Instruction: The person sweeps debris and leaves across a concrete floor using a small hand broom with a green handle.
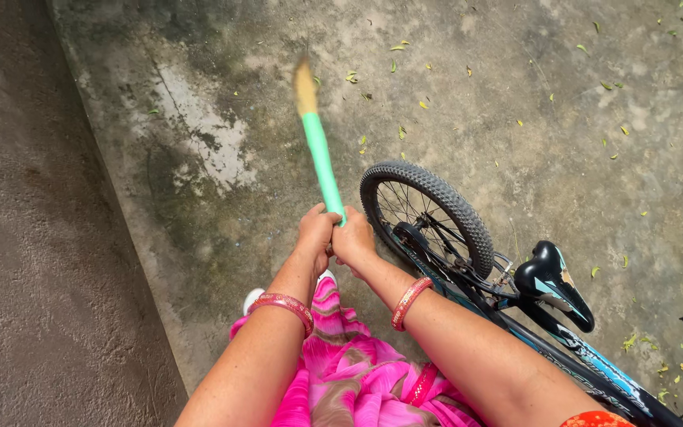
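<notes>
A broom with a green handle [322,162] and a tan, blurred bristle head points away from me over the concrete floor. My left hand [315,235] and my right hand [352,239] sit side by side, both closed around the near end of the handle. Red bangles circle both wrists. Bright pink clothing hangs below my arms.
A small black and blue bicycle [507,292] stands just right of my hands, its knobby rear tyre [428,213] almost touching my right wrist. A rough grey wall [33,237] runs along the left. Small yellow-green leaves [405,126] lie scattered across the stained concrete floor [199,142].
</notes>
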